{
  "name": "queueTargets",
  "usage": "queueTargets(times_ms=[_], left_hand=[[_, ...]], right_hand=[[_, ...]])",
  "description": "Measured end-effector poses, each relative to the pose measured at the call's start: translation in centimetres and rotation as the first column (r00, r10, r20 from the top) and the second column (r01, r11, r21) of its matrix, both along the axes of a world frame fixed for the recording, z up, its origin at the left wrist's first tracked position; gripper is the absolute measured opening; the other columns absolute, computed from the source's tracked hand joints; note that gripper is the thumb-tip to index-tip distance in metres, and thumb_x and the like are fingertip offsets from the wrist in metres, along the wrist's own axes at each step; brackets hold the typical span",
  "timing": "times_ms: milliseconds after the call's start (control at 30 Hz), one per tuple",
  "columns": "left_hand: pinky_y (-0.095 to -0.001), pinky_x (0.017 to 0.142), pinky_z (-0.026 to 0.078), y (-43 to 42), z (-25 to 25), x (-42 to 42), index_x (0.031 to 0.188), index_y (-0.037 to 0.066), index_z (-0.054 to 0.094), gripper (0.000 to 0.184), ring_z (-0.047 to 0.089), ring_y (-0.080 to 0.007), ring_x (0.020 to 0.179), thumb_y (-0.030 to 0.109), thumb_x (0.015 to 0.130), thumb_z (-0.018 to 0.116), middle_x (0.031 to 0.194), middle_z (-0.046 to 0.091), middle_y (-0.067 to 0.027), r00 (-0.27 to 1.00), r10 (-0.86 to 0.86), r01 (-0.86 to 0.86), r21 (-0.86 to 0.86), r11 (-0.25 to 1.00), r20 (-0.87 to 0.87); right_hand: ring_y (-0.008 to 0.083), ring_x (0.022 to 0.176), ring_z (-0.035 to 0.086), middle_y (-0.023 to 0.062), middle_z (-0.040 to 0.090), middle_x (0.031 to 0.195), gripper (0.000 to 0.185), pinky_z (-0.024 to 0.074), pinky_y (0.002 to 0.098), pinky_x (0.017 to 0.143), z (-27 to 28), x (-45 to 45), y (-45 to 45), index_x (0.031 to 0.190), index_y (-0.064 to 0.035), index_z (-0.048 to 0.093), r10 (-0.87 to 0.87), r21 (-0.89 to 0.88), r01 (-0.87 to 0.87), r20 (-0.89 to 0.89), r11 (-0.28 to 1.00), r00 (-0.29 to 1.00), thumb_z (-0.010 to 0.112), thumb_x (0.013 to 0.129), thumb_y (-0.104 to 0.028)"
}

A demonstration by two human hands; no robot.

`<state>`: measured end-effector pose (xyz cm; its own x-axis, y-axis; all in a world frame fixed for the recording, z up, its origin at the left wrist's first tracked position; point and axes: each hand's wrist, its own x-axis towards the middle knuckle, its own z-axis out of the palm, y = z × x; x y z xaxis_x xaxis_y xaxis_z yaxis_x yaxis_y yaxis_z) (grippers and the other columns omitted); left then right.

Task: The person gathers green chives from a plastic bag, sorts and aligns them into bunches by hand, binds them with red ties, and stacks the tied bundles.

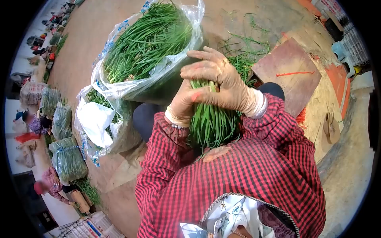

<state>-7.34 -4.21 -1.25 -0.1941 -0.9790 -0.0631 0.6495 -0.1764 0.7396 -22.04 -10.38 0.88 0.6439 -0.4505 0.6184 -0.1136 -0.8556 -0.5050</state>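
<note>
A bunch of long green chives [213,123] is held upright in front of my chest, its leaves spreading downward toward my lap. My left hand [183,97], in a pale glove, is wrapped round the bunch from the left. From the right, my gloved right hand [224,77] curves over the top of the same bunch, its fingers reaching across toward the left hand. The cut ends show between the two hands. Just beyond the left hand stands a clear plastic bag [158,81] filled with loose chives [149,39].
A smaller bag [123,139] with a white plastic piece [95,122] leans beside the big one. At right lies a reddish-brown board [287,73] with a red tie [294,73]. Loose leaves [248,41] litter the floor. Filled bags [68,158] and other people [51,182] are at far left.
</note>
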Motion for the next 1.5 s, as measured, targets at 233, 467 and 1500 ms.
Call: queueTargets(times_ms=[233, 467, 1500], left_hand=[[-0.0299, 0.086, 0.05, -0.3, 0.8, 1.5, 0.125, 0.0, 0.053, 0.053, 0.062, -0.0172, 0.097, 0.008, 0.075, 0.07, 0.107, 0.064, -0.0079, 0.985, -0.143, 0.142, -0.017, 0.99, -0.092], [-0.0311, 0.086, 0.053, -1.0, 2.4, 1.7, 0.128, -0.002, 0.054, 0.053, 0.065, -0.0187, 0.094, 0.002, 0.077, 0.07, 0.11, 0.066, -0.011, 0.997, -0.034, 0.035, -0.013, 0.999, 0.068], [-0.0521, 0.095, 0.052, 1.9, -2.5, 17.4, 0.109, -0.001, 0.059, 0.027, 0.064, -0.0388, 0.104, 0.014, 0.087, 0.061, 0.111, 0.066, -0.0208, 0.769, 0.621, -0.623, 0.037, 0.781, -0.152]], right_hand=[[0.0303, 0.126, 0.049, 0.0124, 0.058, 0.128, 0.056, 0.0383, 0.0399, 0.106, 0.0, -0.1, -0.9, 0.13, -0.0086, 0.059, -0.003, 0.071, -0.005, 0.112, 0.997, 0.994, 0.065, 0.089, -0.046], [0.0253, 0.117, 0.055, 0.0157, 0.056, 0.13, 0.078, 0.0451, 0.0369, 0.1, 0.0, 0.9, -1.8, 0.14, -0.0032, 0.047, -0.211, 0.295, 0.17, 0.113, 0.94, 0.971, 0.069, 0.085, -0.053], [0.0201, 0.104, 0.062, 0.0089, 0.067, 0.111, 0.024, 0.048, 0.0333, 0.091, 0.8, -1.6, -2.5, 0.107, -0.0058, 0.069, -0.084, 0.403, 0.039, 0.094, 0.914, 0.992, 0.062, 0.084, -0.004]])
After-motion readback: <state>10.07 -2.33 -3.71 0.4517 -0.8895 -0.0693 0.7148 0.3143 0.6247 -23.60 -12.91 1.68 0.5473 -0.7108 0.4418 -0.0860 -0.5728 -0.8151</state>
